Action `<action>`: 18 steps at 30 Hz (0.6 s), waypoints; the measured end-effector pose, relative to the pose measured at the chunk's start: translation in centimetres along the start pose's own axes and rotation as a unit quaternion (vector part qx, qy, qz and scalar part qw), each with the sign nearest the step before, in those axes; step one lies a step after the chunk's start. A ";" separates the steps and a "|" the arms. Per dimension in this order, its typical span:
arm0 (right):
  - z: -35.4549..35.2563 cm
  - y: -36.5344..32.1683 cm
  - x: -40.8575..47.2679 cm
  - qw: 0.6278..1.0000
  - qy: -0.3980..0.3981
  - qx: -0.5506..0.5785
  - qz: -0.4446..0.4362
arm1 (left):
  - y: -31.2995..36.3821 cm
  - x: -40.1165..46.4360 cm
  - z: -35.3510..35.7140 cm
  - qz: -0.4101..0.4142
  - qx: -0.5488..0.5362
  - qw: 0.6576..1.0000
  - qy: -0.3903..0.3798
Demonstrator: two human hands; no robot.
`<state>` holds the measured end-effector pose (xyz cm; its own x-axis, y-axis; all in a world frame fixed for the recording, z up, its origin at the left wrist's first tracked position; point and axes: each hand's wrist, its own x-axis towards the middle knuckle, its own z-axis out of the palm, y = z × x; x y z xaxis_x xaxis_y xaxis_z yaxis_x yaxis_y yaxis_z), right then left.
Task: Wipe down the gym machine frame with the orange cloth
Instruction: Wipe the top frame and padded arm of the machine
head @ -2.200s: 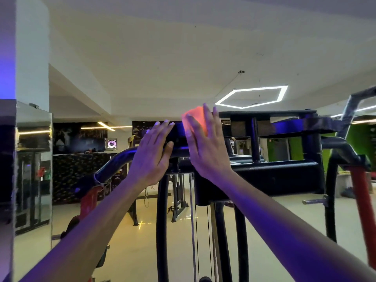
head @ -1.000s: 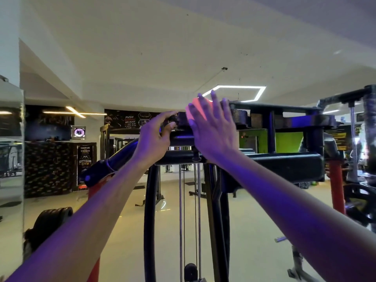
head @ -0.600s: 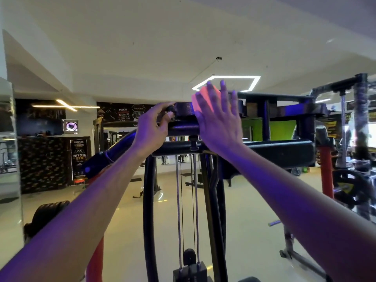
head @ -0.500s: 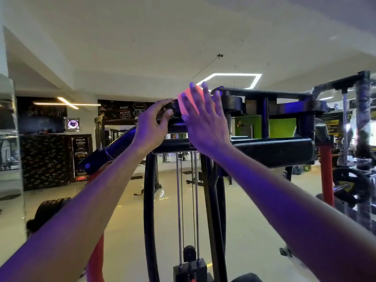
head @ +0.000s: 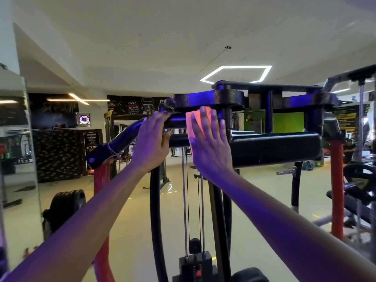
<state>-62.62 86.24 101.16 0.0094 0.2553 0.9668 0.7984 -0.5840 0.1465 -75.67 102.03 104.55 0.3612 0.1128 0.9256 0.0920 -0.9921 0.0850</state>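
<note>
The black gym machine frame fills the middle of the view, with a thick crossbeam and an upper bracket above it. My right hand lies flat with straight fingers on the orange cloth, pressing it against the frame at the left end of the crossbeam. The cloth shows only between and above my fingers. My left hand grips the curved black bar just left of the cloth, fingers over its top and thumb under it.
Cables and guide rods run down to the weight stack below my hands. Red posts stand at right and lower left. A mirror lines the left wall. More machines crowd the right side.
My right hand has slid the cloth down from the upper bracket onto the crossbeam's left end. My left hand has shifted its hold from the bracket to the curved bar. The view has tilted up slightly.
</note>
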 end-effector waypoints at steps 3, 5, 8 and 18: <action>0.3 0.0 0.8 0.999 -0.002 0.003 -0.043 | -0.8 0.0 -0.5 -0.009 0.012 1.000 -0.006; 0.2 0.8 0.5 0.999 0.004 -0.001 -0.046 | -1.4 -0.1 -1.0 -0.011 0.010 1.000 -0.011; 0.4 0.9 -0.2 0.999 0.011 0.012 -0.028 | -2.2 -0.5 -1.5 -0.003 0.024 1.000 -0.010; 2.0 -1.0 1.9 0.992 0.008 -0.014 -0.126 | -5.6 -1.9 -2.8 -0.041 0.041 0.998 0.004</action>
<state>-62.18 88.85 102.45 -0.1976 0.3833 0.9022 0.7570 -0.5251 0.3889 -79.44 107.18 103.37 0.3411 0.1931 0.9200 0.1972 -0.9716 0.1308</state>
